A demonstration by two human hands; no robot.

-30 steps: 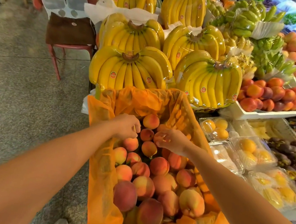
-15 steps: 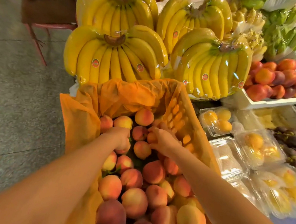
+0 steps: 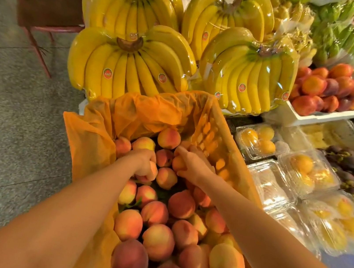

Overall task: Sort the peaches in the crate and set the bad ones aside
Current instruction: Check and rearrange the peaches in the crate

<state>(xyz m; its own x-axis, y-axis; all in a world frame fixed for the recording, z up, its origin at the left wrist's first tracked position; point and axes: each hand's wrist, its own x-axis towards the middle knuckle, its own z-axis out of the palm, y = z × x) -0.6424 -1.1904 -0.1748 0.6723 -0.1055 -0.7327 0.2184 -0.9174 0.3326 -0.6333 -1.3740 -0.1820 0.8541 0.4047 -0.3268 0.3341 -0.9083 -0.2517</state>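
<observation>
Gripping peach (image 3: 153, 170) in curled left hand (image 3: 143, 162), pinching second peach (image 3: 177, 163) with right hand (image 3: 193, 164), crate (image 3: 214, 135) far end; rotate gently, check bruises.

Glossy plastic-wrapped bananas (image 3: 248, 75), matt peaches (image 3: 157, 242)

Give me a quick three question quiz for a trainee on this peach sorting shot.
1. True or false: the left hand grips a peach inside the crate.
2. What is stacked just behind the crate? A bananas; B cabbages; C pineapples.
3. Fill in: the crate's plastic liner is ___ in colour.
Key: 1 true; 2 A; 3 orange.
</observation>
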